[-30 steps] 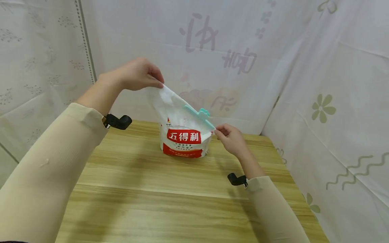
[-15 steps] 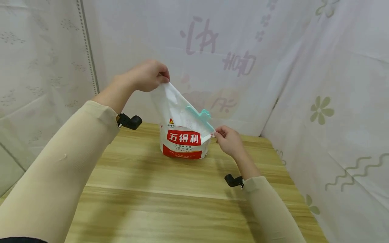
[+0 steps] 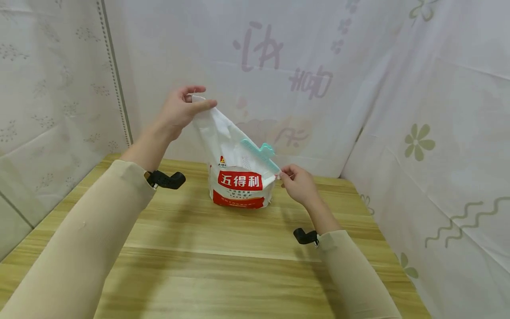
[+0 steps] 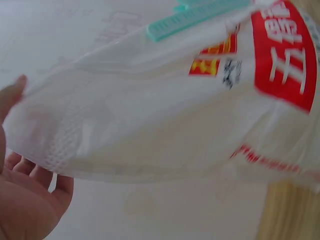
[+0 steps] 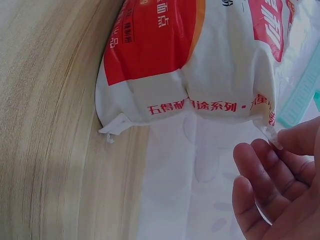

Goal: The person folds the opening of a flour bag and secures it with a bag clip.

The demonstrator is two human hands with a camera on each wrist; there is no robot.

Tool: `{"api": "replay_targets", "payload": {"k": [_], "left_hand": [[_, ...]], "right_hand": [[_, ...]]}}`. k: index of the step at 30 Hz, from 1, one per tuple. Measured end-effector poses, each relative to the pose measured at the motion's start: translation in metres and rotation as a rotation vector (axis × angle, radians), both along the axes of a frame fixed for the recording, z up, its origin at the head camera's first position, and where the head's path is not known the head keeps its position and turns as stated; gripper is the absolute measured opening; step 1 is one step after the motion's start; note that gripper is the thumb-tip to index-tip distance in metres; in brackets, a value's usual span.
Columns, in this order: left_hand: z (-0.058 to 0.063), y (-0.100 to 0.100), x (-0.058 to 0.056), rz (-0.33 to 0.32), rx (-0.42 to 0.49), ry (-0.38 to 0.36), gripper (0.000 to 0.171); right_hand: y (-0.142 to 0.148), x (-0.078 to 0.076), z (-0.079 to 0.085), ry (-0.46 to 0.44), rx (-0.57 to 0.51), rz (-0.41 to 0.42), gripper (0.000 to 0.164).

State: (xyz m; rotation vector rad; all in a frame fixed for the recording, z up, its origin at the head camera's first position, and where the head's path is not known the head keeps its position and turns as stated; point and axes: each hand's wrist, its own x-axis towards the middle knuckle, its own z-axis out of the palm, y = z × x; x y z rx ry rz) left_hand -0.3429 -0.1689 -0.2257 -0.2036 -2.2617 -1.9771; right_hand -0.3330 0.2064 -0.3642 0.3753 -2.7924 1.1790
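A white and red flour bag (image 3: 241, 180) stands on the wooden table, its upper part drawn up and to the left. A mint-green bag clip (image 3: 260, 153) lies along its slanting top edge. My left hand (image 3: 181, 106) is at the raised corner, thumb and index finger spread apart around it. The left wrist view shows the other fingers (image 4: 37, 175) partly hidden behind the bag. With thumb and fingertips, my right hand (image 3: 299, 181) pinches the bag's right top corner, just below the clip's lower end. In the right wrist view, the pinched corner (image 5: 270, 135) is twisted thin.
The wooden table (image 3: 223, 266) stretches in front of the bag towards me. Pale printed curtains (image 3: 311, 44) hang behind the table and on both sides. A black wrist-worn camera mount (image 3: 169, 179) sits on my left wrist and another mount (image 3: 304, 236) on the right.
My left hand has loosened from a pinch on the raised corner and turned, its thumb and index finger now parted. The right hand keeps its pinch; the bag has barely moved.
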Motion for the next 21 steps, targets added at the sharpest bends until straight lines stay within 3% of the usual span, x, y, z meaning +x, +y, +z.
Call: {"api": "replay_targets", "payload": {"k": [3,6,9,17,21], "left_hand": [[-0.019,-0.001,-0.001,-0.075,0.165,0.000,0.048],[-0.034,-0.001,0.000,-0.139,0.220,0.019,0.032],[-0.045,-0.004,0.000,-0.169,0.248,0.035,0.027],[-0.058,-0.014,-0.001,-0.240,0.310,0.041,0.023],[-0.059,-0.015,-0.001,-0.219,0.308,0.027,0.013]], "right_hand": [[-0.001,0.001,-0.001,-0.007,-0.012,0.001,0.024],[-0.003,0.003,-0.004,-0.024,-0.046,-0.001,0.024],[-0.006,0.003,-0.007,-0.041,-0.099,0.002,0.024],[-0.011,-0.001,-0.015,-0.084,-0.310,-0.005,0.028],[-0.011,-0.001,-0.015,-0.096,-0.350,0.006,0.029]]}}
